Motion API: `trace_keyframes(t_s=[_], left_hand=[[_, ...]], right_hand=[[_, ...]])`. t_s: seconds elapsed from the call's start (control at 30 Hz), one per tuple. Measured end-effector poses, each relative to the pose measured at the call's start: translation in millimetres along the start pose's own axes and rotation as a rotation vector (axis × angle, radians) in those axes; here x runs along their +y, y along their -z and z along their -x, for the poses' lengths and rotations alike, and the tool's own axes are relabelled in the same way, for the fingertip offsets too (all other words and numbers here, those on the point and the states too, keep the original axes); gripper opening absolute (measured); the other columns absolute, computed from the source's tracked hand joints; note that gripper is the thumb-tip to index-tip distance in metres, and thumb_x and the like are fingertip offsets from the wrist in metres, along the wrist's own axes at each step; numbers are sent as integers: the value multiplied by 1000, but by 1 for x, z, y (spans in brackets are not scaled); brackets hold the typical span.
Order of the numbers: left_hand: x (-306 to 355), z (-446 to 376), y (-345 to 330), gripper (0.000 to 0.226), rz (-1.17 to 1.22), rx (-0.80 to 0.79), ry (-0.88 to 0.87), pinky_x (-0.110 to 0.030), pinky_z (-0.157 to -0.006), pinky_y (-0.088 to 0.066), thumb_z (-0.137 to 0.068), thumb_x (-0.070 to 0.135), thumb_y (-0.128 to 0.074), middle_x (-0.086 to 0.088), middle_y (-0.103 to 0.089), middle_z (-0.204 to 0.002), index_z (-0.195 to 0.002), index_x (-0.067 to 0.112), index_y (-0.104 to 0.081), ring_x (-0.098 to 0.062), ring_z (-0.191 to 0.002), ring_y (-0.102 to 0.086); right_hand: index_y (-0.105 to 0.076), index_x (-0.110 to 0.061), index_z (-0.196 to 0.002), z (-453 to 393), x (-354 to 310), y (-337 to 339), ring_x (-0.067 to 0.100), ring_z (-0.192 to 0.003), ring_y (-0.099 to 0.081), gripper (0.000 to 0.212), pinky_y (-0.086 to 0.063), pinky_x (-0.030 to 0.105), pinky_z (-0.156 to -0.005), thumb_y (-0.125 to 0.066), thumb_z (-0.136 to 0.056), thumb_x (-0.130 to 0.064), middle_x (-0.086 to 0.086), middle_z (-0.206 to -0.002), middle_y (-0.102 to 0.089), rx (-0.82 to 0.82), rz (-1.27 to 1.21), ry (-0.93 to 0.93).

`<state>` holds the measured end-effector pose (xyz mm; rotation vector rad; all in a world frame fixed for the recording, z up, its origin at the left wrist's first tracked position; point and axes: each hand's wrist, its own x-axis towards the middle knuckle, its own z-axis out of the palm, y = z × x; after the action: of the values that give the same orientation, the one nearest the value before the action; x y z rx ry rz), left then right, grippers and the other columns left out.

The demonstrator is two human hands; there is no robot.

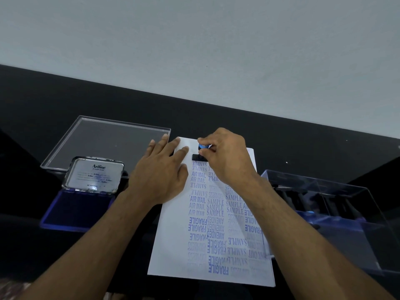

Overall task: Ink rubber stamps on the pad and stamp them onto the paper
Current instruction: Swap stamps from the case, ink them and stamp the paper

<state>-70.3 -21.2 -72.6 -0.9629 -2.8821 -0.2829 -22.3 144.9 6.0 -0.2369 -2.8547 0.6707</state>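
The stamp (201, 153), black base with a blue knob, stands on the top part of the paper (173, 245), above the blue printed words. My right hand (227, 156) holds its knob, the fingers curled around it. My left hand (161, 169) lies flat on the paper's left edge, fingers straight and spread. On the black counter (65, 256), the open ink pad (75, 207) lies at left, a clear lid (104, 144) behind it, a clear box (337, 213) at right.

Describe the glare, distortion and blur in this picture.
Head view: wide-angle bends the table edge; glare whitens the ink pad lid and clear tray; stamped paper reads sharp in the middle, fainter lower down; clear box on the right is murky.
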Motion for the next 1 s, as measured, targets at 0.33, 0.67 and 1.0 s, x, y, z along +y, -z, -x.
trace_keyframes(t_s=[0.33,0.67,1.0], left_hand=[[0,0,-2,65,10,12,1,-54,-123,-21,-96,49,-21,-8,-40,-158,-147,22,-49,-31,-151,-26],[0,0,-2,67,7,16,-4,-55,-123,-21,-95,49,-18,-8,-39,-159,-148,21,-48,-31,-152,-24],[-1,0,-3,65,2,20,-1,-54,-123,-20,-95,49,-20,-7,-39,-159,-148,22,-48,-30,-152,-24]], right_hand=[[-73,-16,-116,0,-1,1,11,-95,-64,27,-43,14,-83,-69,-91,-24,-1,-113,-69,-17,-5,-25],[-76,-19,-108,-1,4,-4,6,-83,-56,21,-36,5,-71,-73,-88,-23,-5,-104,-66,35,-29,-4],[-75,-19,-111,-2,5,-5,6,-86,-58,24,-43,13,-80,-73,-88,-22,-4,-109,-68,42,-51,-22]])
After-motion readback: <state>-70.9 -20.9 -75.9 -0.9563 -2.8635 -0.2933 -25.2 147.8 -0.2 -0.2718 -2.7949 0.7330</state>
